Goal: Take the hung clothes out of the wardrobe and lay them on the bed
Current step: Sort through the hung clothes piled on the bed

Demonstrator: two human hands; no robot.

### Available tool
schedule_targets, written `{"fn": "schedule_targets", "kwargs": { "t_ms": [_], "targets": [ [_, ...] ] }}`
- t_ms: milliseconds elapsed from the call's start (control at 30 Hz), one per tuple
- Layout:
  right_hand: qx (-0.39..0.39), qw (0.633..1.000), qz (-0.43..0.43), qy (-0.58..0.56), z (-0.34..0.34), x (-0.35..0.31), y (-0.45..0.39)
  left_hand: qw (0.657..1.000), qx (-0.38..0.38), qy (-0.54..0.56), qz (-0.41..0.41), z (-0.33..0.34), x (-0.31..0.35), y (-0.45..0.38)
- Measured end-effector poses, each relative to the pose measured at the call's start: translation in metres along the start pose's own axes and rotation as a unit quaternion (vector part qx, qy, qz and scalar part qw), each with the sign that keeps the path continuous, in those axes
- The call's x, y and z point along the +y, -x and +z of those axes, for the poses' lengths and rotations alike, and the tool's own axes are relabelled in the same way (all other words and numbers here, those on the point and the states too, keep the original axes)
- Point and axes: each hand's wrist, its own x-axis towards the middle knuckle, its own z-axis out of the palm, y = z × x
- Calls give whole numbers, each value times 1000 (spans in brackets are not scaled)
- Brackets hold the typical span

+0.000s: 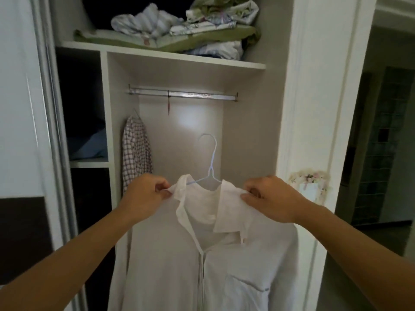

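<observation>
A white shirt (202, 265) on a pale blue hanger (211, 162) is off the rail and held up in front of the open wardrobe. My left hand (146, 194) pinches its left shoulder by the collar. My right hand (269, 198) pinches the right shoulder. The hanger hook points up, free of the metal rail (182, 94). A checked shirt (134, 153) still hangs at the rail's left end. The bed is out of view.
The top shelf (157, 52) carries folded bedding. Dark side compartments with folded clothes (89, 144) lie to the left, beside a sliding door (20, 108). A white door frame (314, 108) stands at the right, with a dim room beyond.
</observation>
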Motion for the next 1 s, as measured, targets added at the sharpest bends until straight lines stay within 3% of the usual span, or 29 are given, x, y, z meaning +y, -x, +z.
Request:
{"fn": "schedule_targets", "kwargs": {
  "t_ms": [267, 500, 700, 867, 1000],
  "targets": [
    [38, 991, -18, -130, 10, -21, -100, 1000, 16, -23, 4, -5, -78, -78],
    [56, 944, 45, -321, 28, -1, -184, 999, 40, -18, 21, 17, -124, -152],
    [88, 946, 58, -306, 54, 22, -270, 989, 49, -134, 44, 18, -154, -213],
    [111, 955, 52, -269, 72, 23, -341, 953, 115, -271, 68, 5, -169, -248],
    [122, 962, 57, -236, 78, 19, -389, 928, 81, -361, 43, -2, -175, -274]
  ]
}}
